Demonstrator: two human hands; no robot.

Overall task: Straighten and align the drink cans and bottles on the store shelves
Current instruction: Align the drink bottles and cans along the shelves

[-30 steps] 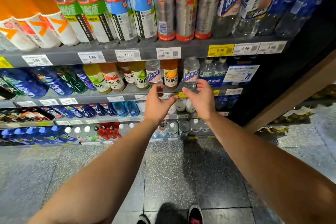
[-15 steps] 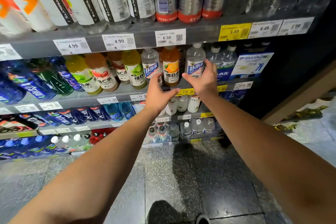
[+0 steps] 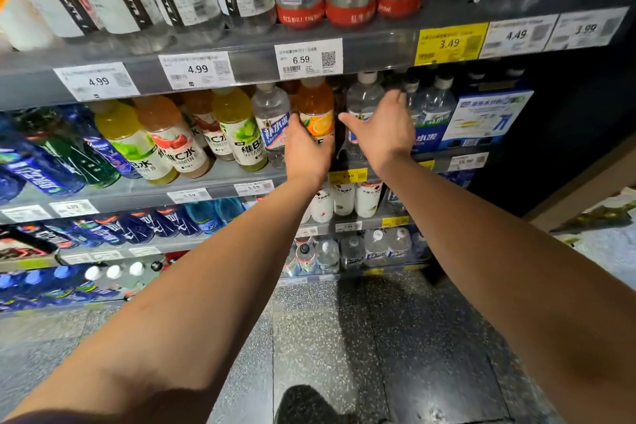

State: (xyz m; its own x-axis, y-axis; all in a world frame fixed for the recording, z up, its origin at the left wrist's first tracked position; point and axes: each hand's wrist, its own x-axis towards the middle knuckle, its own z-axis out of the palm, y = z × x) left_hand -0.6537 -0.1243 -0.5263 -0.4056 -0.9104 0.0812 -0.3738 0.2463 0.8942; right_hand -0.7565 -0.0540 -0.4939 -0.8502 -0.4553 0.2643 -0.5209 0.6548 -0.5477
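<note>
Two hands at second shelf | left hand wrapped round upright orange plastic juice bottle, fingers curled on label | right hand spread open against clear water bottle, standing at its twelve o'clock, long axis vertical

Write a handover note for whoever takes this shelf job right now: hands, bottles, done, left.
Left hand: its grip is round the lower part of the orange juice bottle with the orange-slice label on the second shelf.
Right hand: fingers spread against the clear water bottle with the white cap next to it; whether it grips cannot be told.
Done: nothing visibly finished; both bottles stand on the grey second shelf.
Left: square up these two, then the tilted yellow and peach vitamin drink bottles further left.
</note>
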